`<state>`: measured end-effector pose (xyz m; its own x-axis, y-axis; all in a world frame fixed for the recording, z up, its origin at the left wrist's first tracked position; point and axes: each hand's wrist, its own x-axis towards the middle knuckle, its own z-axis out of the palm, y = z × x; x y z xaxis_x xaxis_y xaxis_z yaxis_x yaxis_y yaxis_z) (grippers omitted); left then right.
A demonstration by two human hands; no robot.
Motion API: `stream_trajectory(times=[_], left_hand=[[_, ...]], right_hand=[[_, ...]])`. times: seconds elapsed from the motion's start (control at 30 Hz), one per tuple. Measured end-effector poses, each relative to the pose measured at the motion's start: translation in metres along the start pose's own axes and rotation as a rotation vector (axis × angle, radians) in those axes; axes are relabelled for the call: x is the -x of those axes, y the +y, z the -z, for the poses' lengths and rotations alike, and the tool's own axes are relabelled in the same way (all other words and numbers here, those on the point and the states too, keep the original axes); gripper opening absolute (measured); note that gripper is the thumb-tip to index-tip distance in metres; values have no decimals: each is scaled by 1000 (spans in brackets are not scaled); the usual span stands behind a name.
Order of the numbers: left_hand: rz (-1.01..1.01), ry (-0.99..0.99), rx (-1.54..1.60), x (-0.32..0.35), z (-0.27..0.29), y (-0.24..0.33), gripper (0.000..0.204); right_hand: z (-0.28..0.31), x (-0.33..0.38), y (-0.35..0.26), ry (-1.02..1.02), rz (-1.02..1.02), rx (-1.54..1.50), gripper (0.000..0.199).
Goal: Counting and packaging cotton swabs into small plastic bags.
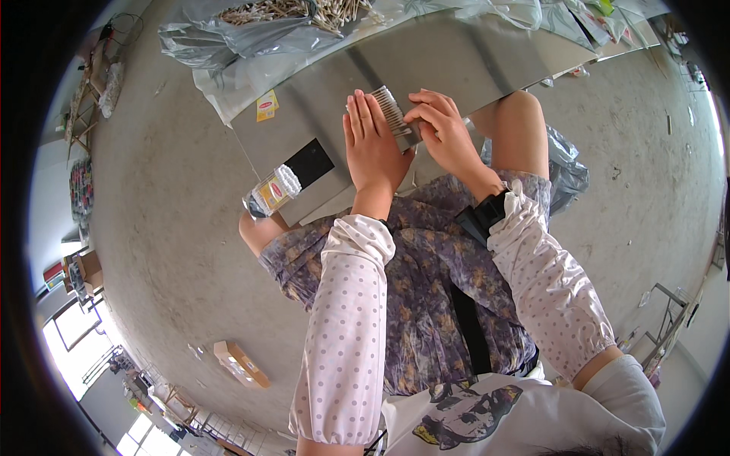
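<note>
Cotton swabs (390, 110) lie side by side in a flat row on a grey metal table (471, 64). My left hand (371, 144) rests flat along the row's left side, fingers stretched out and close together. From the other side my right hand (450, 137) reaches in, its fingers bent and apart, the index fingertip at the swabs' right edge. I see nothing held in it; its thumb is mostly hidden. Left of my hands, a clear plastic jar (268, 196) with a yellow label lies tilted, white swab tips (287, 179) packed at its mouth.
A black rectangle (310, 163) lies beside the jar, and a small yellow label (266, 106) farther back. Along the far edge, clear plastic sheeting (228, 80) holds a heap of loose swabs (334, 14). A cardboard box (240, 365) sits on the concrete floor. A plastic bag (569, 171) hangs by my right knee.
</note>
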<state>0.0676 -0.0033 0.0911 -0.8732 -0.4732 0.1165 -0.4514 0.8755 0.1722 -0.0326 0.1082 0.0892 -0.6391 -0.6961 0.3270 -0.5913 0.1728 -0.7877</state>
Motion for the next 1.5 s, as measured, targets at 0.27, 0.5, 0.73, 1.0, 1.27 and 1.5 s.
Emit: stream_trajectory(times=[0.27, 0.5, 0.73, 1.0, 1.27, 1.5], left_hand=[[-12, 14, -30, 0, 2, 2, 115], [14, -18, -29, 1, 7, 4, 116], [14, -14, -26, 0, 6, 4, 116], [17, -35, -22, 0, 6, 4, 116], [14, -21, -12, -1, 6, 4, 116], [17, -27, -16, 0, 6, 3, 116]], right_hand=[[1, -21, 4, -28, 21, 99, 19], [-5, -25, 5, 32, -42, -79, 23], [-4, -24, 8, 21, 15, -5, 22], [-3, -23, 9, 8, 47, 26, 21], [-4, -25, 7, 51, 29, -10, 24], [-4, -24, 7, 48, 45, 20, 25]])
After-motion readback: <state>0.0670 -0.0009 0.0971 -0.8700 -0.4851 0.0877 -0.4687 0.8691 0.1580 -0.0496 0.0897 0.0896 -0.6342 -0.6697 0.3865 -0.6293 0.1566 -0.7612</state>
